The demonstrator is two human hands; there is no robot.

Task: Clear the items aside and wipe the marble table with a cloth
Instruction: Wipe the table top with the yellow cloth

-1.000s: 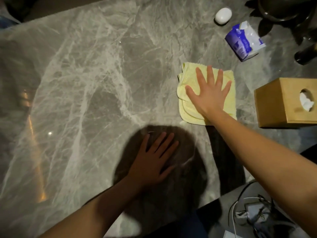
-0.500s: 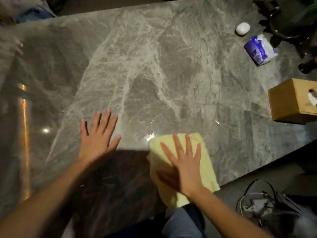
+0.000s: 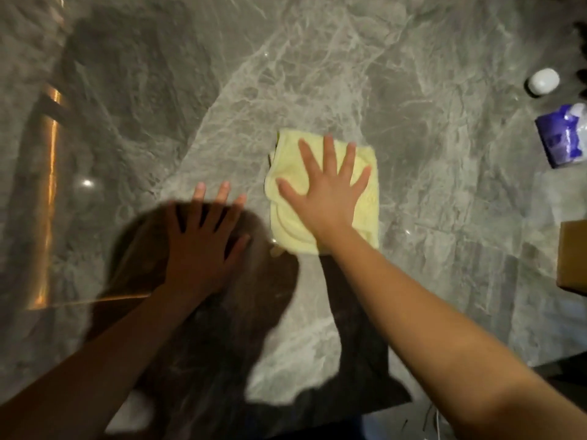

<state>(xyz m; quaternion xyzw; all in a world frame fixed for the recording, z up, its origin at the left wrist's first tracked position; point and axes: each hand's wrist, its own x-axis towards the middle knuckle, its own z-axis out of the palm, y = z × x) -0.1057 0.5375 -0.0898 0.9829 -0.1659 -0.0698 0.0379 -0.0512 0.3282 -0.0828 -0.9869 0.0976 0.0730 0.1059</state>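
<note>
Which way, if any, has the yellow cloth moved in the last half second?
Yes. Under the right hand, the cloth slid away from the near edge of the table, past the wooden box.

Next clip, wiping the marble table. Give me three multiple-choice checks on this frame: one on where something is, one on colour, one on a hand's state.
1. Where is the cloth?
A. draped over a chair
B. flat under the right hand
C. in a bucket

2. The cloth's colour is:
A. pale yellow
B. dark blue
C. red

3. The left hand is:
A. clenched in a fist
B. pinching the cloth
C. open, fingers spread over the bare marble table

Answers: 1 B, the spread palm covers the cloth's middle; 2 A, pale yellow shows all round the hand; 3 C, all five fingers are splayed, apart from the cloth.
</note>
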